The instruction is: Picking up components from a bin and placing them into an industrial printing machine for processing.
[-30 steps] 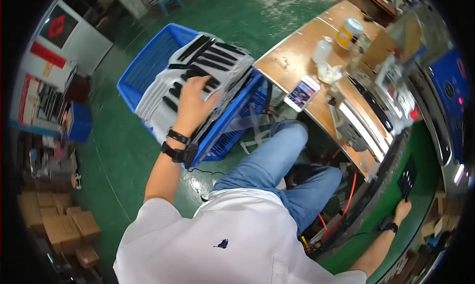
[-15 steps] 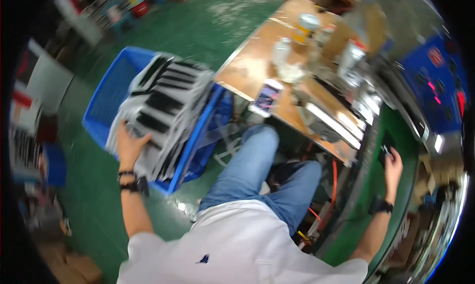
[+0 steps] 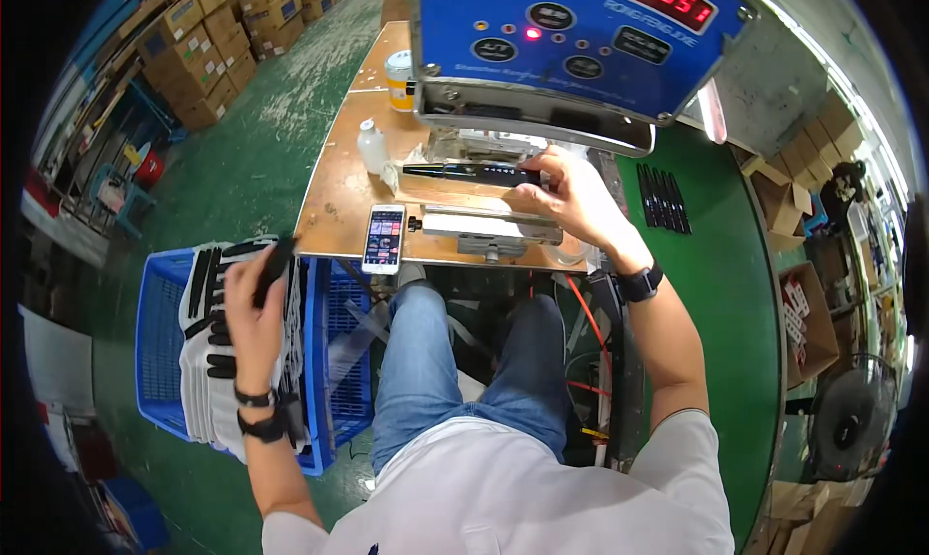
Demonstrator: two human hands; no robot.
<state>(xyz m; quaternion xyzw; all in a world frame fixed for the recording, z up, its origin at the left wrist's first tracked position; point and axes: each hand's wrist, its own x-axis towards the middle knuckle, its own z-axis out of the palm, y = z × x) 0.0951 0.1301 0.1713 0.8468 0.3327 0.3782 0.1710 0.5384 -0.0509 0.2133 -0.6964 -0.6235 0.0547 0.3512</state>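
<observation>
My left hand (image 3: 254,313) grips a dark elongated piece (image 3: 278,263) just above the blue basket (image 3: 153,361), which holds grey-white layers (image 3: 198,390) carrying black strips (image 3: 222,365). My right hand (image 3: 571,195) pinches the right end of a long glossy black piece (image 3: 450,172) with small light markings, lying across the machine over the wooden table (image 3: 329,202). Beneath that piece is a metal fixture (image 3: 484,224). The machine's blue control panel (image 3: 561,42) hangs above. A phone (image 3: 383,238) lies at the table's front-left, beside a white squeeze bottle (image 3: 373,146).
A yellow-labelled tub (image 3: 399,81) stands farther back. The green surface (image 3: 726,361) at my right bears several black pieces (image 3: 666,199). Stacked cartons (image 3: 198,52) stand back left; an open box (image 3: 803,318) and a fan (image 3: 844,421) are at far right.
My view has swung rightward to face the machine. My left hand has lifted a piece from the basket; my right hand has moved from the green surface onto the machine, holding a black piece.
</observation>
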